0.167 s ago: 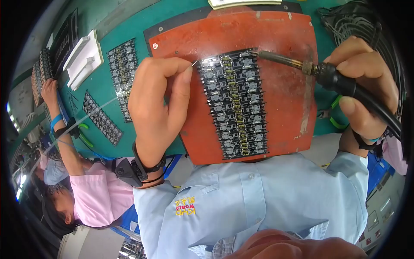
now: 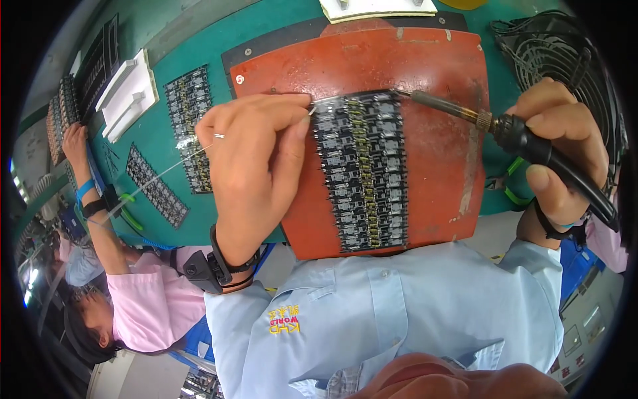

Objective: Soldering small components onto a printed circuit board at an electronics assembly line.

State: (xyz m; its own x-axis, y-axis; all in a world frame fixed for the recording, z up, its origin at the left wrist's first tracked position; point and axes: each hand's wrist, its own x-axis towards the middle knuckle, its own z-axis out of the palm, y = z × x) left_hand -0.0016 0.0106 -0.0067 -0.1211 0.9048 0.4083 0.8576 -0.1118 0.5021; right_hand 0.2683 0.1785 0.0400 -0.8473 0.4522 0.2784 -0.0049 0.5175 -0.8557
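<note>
A panel of small black circuit boards (image 2: 365, 176) lies on a red mat (image 2: 438, 179) in front of me. My right hand (image 2: 565, 143) grips a soldering iron (image 2: 522, 138) by its black handle. The iron's tip is at the panel's far right corner; whether it touches cannot be made out. At the far left corner, my left hand (image 2: 256, 149) pinches thin solder wire (image 2: 176, 163) between thumb and fingers. A short end pokes out by the panel's edge, and the wire trails away to the left behind the hand.
More board panels (image 2: 189, 100) and a dark narrow panel (image 2: 157, 186) lie left on the green table (image 2: 219, 40), near a white holder (image 2: 126, 93). Green-handled cutters (image 2: 512, 183) and coiled black cable (image 2: 565, 50) are right. A co-worker's hand (image 2: 75, 141) is far left.
My left hand has shifted right and slightly nearer, with its fingers turned more over the panel corner. The panel and iron tip appear slightly nearer. Haze over the mat has thinned.
</note>
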